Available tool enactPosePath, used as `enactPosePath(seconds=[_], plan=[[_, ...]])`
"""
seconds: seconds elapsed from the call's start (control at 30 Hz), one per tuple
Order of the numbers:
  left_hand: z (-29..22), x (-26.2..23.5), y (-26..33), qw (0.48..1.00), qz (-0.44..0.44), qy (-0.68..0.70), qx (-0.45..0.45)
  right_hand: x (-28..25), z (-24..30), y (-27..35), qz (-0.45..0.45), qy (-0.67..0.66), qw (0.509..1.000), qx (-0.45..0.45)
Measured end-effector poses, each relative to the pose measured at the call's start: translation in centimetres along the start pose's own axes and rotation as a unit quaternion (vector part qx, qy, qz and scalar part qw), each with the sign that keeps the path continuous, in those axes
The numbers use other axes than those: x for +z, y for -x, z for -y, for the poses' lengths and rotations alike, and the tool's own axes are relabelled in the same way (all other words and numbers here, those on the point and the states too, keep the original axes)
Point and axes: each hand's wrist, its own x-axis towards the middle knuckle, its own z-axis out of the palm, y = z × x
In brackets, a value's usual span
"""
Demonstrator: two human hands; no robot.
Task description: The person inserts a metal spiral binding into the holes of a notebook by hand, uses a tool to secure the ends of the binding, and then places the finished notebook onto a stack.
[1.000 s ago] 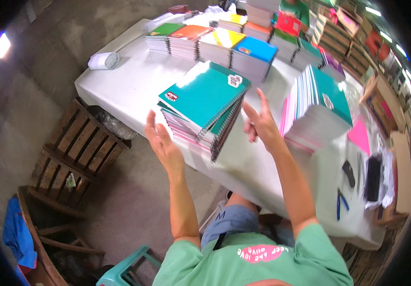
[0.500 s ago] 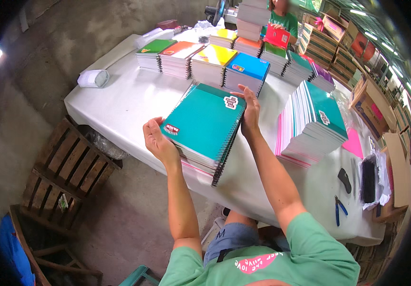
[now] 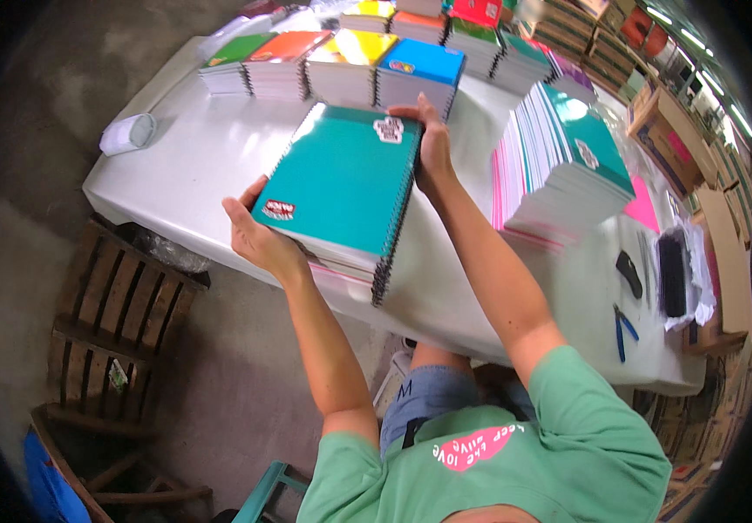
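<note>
A stack of teal-covered spiral notebooks (image 3: 336, 179) rests near the front edge of the white-covered table, its black coils along the right side. My left hand (image 3: 264, 242) grips the stack's near left corner, thumb up beside the cover. At the far right corner, my right hand (image 3: 431, 144) wraps round the coil side, fingers reaching over the back edge. Both palms press against the stack from opposite sides. To the right stands a taller pile of teal notebooks (image 3: 559, 166), its page edges fanned white and pink.
Behind stand stacks of green (image 3: 234, 63), orange (image 3: 280, 65), yellow (image 3: 350, 65) and blue notebooks (image 3: 419, 70). Blue-handled pliers (image 3: 624, 333) and a black object (image 3: 628, 275) lie right, near an open carton (image 3: 724, 270). A wooden slatted pallet (image 3: 127, 296) is on the left.
The view has tilted, so the table sits higher and further left in the picture, and the person across the table has mostly left view. My hands stay on the stack, whose edges look more even.
</note>
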Motion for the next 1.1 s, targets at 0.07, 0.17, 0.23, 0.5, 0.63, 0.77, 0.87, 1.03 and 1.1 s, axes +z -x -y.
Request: enactPosePath(seconds=[0.07,0.17,0.23,0.5,0.63,0.77,0.87,1.03,1.1], plan=[[0.3,0.1,-0.3,1.000,0.003,-0.014,0.023,0.6,0.0,0.1,-0.016,-0.012,1.000,0.007],[-0.3,-0.1,0.1,1.000,0.000,-0.023,-0.002,0.9,0.0,0.4,-0.030,0.002,0.999,0.033],[-0.1,0.1,0.1,1.000,-0.005,-0.006,-0.006,0.9,-0.1,0.3,-0.056,0.013,0.998,0.007],[-0.2,-0.8,-0.9,0.999,0.032,-0.036,-0.023,1.2,0.4,0.9,-0.093,0.207,0.964,-0.139],[-5.5,-1.9,0.1,0.970,-0.122,-0.162,0.131,-0.8,7.7,5.5,0.004,0.374,0.847,-0.379],[-11.6,-1.4,4.0,0.933,-0.130,-0.095,0.322,-7.4,18.6,9.9,-0.043,0.495,0.754,-0.429],[-11.7,1.5,9.7,0.928,0.038,0.110,0.354,-16.0,24.0,7.6,-0.171,0.524,0.788,-0.273],[-8.0,10.9,16.8,0.895,0.386,-0.029,0.223,-24.9,25.6,4.9,-0.163,0.437,0.880,0.092],[-4.9,15.2,18.1,0.889,0.403,-0.084,0.202,-26.7,24.0,3.1,-0.127,0.356,0.912,0.156]])
